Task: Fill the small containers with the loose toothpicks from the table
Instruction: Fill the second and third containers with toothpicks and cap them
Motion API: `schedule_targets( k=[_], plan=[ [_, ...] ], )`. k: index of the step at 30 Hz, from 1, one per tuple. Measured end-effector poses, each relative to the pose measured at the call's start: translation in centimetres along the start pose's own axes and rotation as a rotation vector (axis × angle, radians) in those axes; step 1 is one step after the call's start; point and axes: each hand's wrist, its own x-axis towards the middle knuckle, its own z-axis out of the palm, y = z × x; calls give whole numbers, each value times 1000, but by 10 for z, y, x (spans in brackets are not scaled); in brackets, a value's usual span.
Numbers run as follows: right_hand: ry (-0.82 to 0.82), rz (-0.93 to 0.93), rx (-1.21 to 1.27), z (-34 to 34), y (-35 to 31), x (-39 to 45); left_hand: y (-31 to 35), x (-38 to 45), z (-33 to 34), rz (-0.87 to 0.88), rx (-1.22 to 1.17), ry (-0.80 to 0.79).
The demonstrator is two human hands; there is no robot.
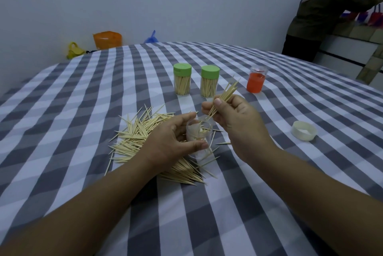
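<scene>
Hands meet over the toothpick pile (pixel 132 137), which is the landmark. Left hand (pixel 172 141) sits on the pile's right part, palm turned toward the right, fingers and thumb curled round a small clear container (pixel 199 133), tilted with its open mouth up toward the right hand. A few toothpicks already lie inside it. Right hand (pixel 232 118) hangs just right of and above the container, thumb and fingers pinching a bundle of toothpicks (pixel 224 96); bundle slants, lower tips at the container mouth, upper tips fanned up and to the right. Both forearms come in from the near edge of the checked tablecloth (pixel 62 94).

Beyond the pile: two full containers with green lids, the left one (pixel 182 79) and the right one (pixel 209 81), upright, close together. Further right of them an orange-tinted container (pixel 256 79), upright, apart from the pair. Right of the pile, past the right wrist, a pale lid (pixel 304 130) lies alone on the cloth.

Open cloth left of the pile and between pile and near edge. Far table edge behind the containers; bags on the floor beyond it. Another person (pixel 329 11) stands at the far right corner, well apart from the pile.
</scene>
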Motion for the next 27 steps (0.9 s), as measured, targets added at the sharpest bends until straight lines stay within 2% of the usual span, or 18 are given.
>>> schedule_targets(
  k=[10,13,23,25,27],
  plan=[
    [-76,0,-52,5,5,-9,2,-2,-1,13,25,2],
    [-98,16,-153,2,3,-9,1,-2,-1,10,17,-11],
    [-209,175,-359,-13,-15,-2,1,-2,-1,4,26,-8],
    [-257,179,-486,-26,-23,4,1,-2,-1,0,40,-6],
    [-329,189,-767,-42,-28,10,1,-2,-1,-8,33,-1]
  ],
)
